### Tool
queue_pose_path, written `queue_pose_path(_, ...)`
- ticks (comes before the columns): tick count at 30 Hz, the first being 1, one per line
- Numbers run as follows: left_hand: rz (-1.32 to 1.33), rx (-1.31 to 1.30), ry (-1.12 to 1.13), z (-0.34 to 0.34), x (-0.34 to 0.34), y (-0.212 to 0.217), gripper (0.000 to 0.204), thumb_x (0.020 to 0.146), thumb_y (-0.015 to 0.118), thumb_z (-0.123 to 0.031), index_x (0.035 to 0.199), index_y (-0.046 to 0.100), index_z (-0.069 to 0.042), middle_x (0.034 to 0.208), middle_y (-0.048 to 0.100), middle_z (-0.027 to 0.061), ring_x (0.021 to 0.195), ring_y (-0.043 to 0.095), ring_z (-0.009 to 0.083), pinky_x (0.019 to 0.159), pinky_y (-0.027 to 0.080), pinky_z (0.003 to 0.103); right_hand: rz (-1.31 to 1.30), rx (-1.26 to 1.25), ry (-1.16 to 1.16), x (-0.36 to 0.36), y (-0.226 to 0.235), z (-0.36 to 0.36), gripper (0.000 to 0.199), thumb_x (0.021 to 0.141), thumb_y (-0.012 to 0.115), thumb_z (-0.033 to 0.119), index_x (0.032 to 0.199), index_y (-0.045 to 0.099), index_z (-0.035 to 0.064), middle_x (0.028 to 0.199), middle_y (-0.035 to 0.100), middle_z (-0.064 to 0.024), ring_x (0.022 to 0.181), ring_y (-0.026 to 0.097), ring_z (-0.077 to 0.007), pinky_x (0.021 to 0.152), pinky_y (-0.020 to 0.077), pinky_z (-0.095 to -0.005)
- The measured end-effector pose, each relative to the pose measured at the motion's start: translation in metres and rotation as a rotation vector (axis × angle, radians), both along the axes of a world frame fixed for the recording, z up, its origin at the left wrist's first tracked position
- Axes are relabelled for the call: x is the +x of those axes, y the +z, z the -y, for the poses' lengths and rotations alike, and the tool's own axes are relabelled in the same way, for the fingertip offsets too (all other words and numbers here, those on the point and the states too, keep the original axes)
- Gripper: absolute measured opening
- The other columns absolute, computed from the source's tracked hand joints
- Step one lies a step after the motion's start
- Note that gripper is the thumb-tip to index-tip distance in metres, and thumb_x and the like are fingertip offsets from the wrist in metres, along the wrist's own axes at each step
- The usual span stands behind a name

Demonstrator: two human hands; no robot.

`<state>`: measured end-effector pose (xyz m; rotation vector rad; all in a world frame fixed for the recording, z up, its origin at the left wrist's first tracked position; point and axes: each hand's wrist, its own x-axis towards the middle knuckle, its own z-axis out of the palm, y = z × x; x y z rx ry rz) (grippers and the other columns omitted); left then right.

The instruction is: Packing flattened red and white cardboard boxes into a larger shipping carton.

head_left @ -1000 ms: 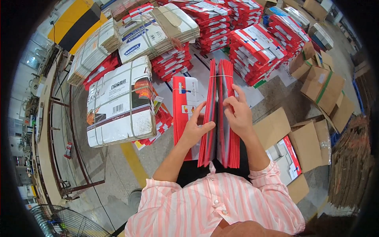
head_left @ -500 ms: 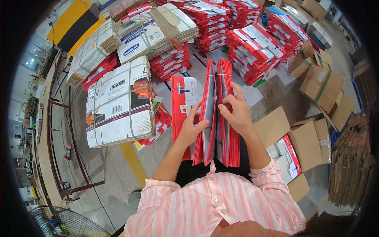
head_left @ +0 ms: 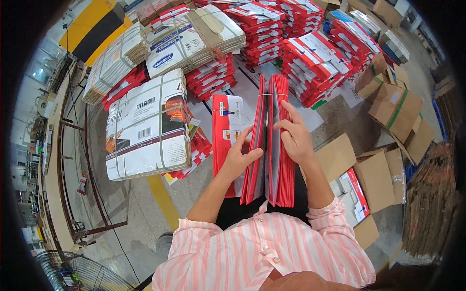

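A bundle of flat folded red cartons [head_left: 286, 182] stands on edge in front of my lap, with a thin pale band around its far part. It is parted down the middle, showing grey inner faces. My left hand [head_left: 241, 156] grips the thinner left part, thumb across its top edges. On the thicker right part, my right hand [head_left: 297, 138] holds on with bent fingers over the edges. Just left of it lies another banded bundle of red and white cartons [head_left: 234, 110], partly hidden by my left hand.
Strapped white carton stacks [head_left: 145, 123] stand at the left, and red and white carton piles [head_left: 318, 63] at the back. At the right are an open brown box [head_left: 374, 177] and a tall stack of brown cardboard [head_left: 429, 203]. A fan [head_left: 85, 274] stands at lower left.
The left part of the bundle has shifted slightly right, along with my left hand. My right fingers have bent and moved a little on the right part.
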<state>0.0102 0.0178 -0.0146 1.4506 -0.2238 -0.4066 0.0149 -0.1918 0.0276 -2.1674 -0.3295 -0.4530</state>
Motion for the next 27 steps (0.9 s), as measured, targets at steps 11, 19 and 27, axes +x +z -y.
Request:
queue_pose_path(11,0.013,0.047,-0.008,0.002,-0.002,0.004,0.083,0.08,0.075,-0.022,0.147,0.029,-0.008,0.105,0.056,0.0083,0.094,0.058,0.0159,0.085,0.047,0.03,-0.097,-0.098,-0.13,-0.003,0.015,-0.019,0.014,0.073,0.065,0.018,0.079,0.06,0.0064,0.141,0.042,-0.0177,0.109,0.053,-0.0381,0.084,0.047,-0.0464)
queue_pose_path(19,0.07,0.118,-0.01,0.001,-0.003,0.007,0.08,0.082,0.073,-0.023,0.147,0.029,-0.008,0.099,0.056,0.0073,0.091,0.058,0.0154,0.082,0.047,0.029,-0.05,-0.198,-0.145,-0.007,0.013,-0.026,0.018,0.075,0.065,0.023,0.076,0.06,0.006,0.142,0.04,-0.0171,0.108,0.053,-0.0375,0.078,0.049,-0.0472)
queue_pose_path(27,-0.019,0.059,-0.034,0.001,-0.003,0.005,0.079,0.086,0.069,-0.026,0.149,0.025,-0.008,0.112,0.053,0.0105,0.104,0.054,0.0182,0.091,0.043,0.032,-0.091,-0.135,-0.165,-0.004,0.015,-0.027,0.027,0.072,0.063,0.019,0.094,0.055,0.0057,0.141,0.039,-0.0211,0.112,0.051,-0.0399,0.084,0.0472,-0.0482)
